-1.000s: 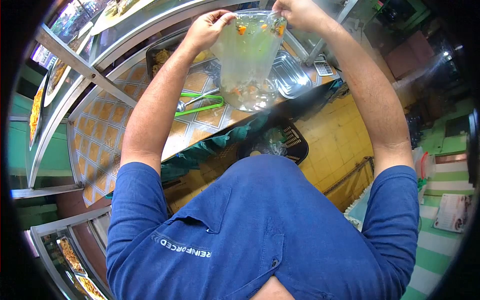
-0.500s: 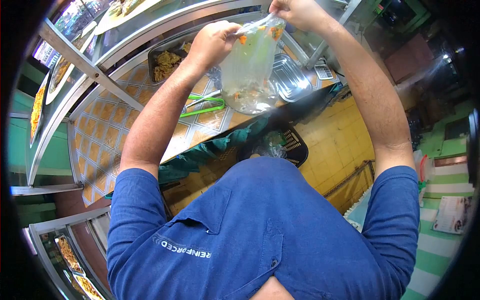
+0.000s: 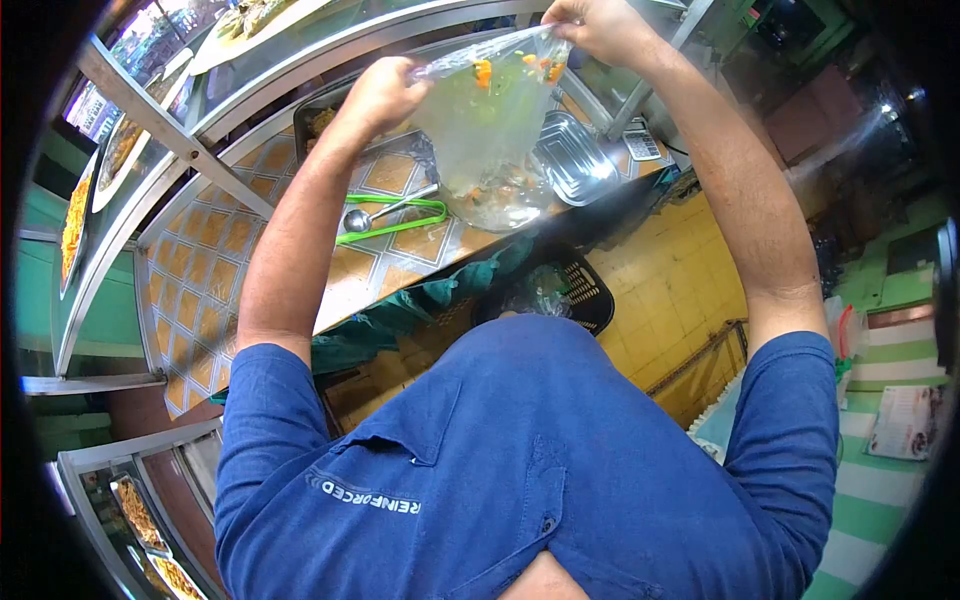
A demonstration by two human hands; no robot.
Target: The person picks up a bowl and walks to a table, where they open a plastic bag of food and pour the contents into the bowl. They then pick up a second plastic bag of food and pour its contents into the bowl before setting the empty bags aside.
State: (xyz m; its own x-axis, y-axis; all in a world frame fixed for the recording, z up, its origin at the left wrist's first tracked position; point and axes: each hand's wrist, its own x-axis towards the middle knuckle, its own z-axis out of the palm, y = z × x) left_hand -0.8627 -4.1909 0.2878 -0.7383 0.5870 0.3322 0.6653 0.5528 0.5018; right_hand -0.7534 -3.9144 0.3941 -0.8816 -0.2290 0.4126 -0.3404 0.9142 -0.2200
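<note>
A clear plastic bag [image 3: 485, 125] hangs upright between my hands, its bottom at the tiled counter. Clear liquid and bits of food lie low in it, and orange pieces cling near its top edge. My left hand [image 3: 388, 92] pinches the left corner of the bag's mouth. At the right corner, my right hand [image 3: 600, 30] grips the plastic between thumb and fingers. The mouth is stretched wide between them. Left of the bag, a metal ladle [image 3: 385, 210] and green tongs [image 3: 400, 225] lie on the counter. To its right is a clear-lidded tray [image 3: 577, 158].
A calculator [image 3: 642, 145] sits at the counter's right end. Behind my left hand is a dark tray [image 3: 305, 130] of food, partly hidden. Metal frame bars [image 3: 185, 140] cross at the left. Below the counter stands a black basket [image 3: 590, 290] holding plastic.
My left hand has moved left and slightly down, pulling the bag's mouth wider. The ladle now shows more fully, while the food tray is more covered. My right hand has barely moved.
</note>
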